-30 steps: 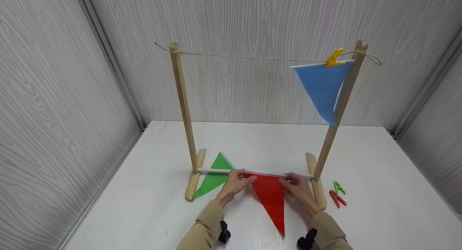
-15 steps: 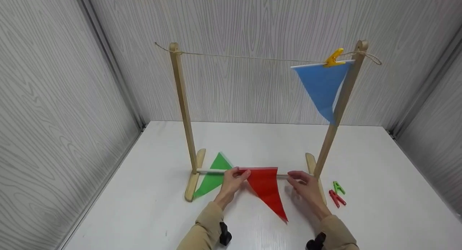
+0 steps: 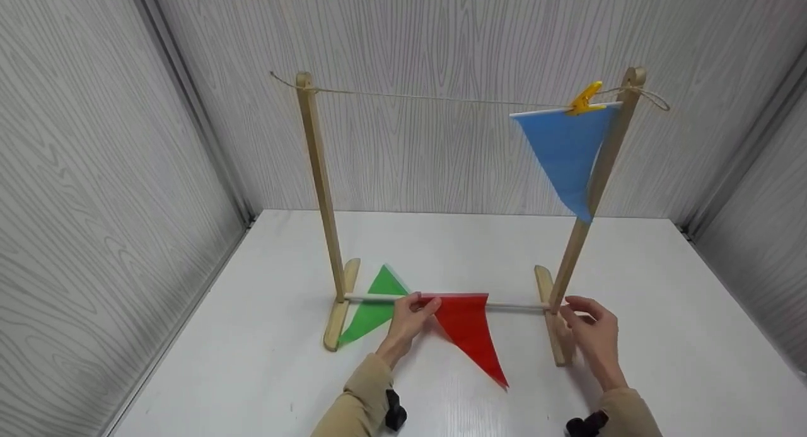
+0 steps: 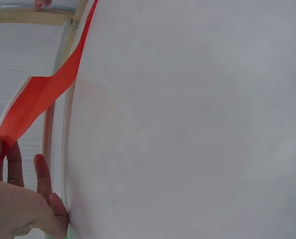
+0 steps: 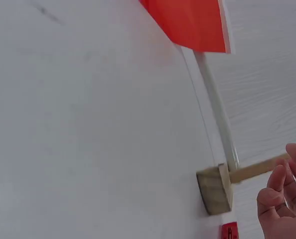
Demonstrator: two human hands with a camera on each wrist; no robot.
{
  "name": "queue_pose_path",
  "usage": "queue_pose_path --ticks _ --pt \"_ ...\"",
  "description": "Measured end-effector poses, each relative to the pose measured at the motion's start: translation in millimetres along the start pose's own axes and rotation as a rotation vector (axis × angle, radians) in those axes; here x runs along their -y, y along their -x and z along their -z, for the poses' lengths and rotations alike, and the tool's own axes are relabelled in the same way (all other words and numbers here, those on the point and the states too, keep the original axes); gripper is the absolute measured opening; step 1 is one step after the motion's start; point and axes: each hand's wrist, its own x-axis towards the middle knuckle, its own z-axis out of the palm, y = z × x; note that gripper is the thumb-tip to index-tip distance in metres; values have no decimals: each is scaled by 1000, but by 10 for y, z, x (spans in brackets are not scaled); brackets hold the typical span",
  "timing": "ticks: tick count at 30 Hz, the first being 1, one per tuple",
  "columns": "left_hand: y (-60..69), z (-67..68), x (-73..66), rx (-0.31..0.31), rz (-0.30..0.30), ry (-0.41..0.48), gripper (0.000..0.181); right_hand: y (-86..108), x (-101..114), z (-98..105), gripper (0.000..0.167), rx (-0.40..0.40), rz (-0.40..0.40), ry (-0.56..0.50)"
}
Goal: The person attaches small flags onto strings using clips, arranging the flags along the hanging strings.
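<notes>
My left hand [image 3: 406,330] pinches a red triangular flag [image 3: 470,320] by the left end of its top edge. The flag's point droops down to the right, and in the left wrist view the red cloth [image 4: 36,102] stretches away from the thumb and finger. To the right of the stand's right post, my right hand [image 3: 596,336] has loosely bent fingers with nothing between them. A red clothespin [image 5: 229,231] shows below that hand in the right wrist view; the hand hides it in the head view.
A wooden stand has a left post [image 3: 323,197], a right post [image 3: 577,248] and a low crossbar [image 3: 517,306]. On its string [image 3: 435,98] a yellow clothespin [image 3: 586,99] holds a blue flag [image 3: 564,153]. A green flag [image 3: 369,323] lies under the crossbar on the left.
My right hand has let go of the red flag's right end and moved right, past the post, over the spot of the green and red clothespins. My left hand has kept its pinch.
</notes>
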Motion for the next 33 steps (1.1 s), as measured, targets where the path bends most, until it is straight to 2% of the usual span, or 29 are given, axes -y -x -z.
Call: queue_pose_path --ticks 4,9,14,16,22,26,33 --pt "-4 -7 15 1 -9 6 31 -28 -107 128 32 -91 -3 27" --pt "-11 -15 31 6 19 12 30 -53 -204 232 32 -135 -36 124" --pt "-10 -20 27 28 5 -13 30 -62 -263 310 32 -182 -41 241" --pt "-8 -19 21 35 11 -15 30 -73 -285 334 32 -175 -45 286" --pt "-8 -15 23 49 26 -7 31 -104 -314 381 43 -70 -90 370" --pt "-14 -12 36 56 23 6 31 -120 -314 400 46 -30 -95 421" --pt "-8 1 31 63 21 15 31 -142 -303 432 49 21 -98 461"
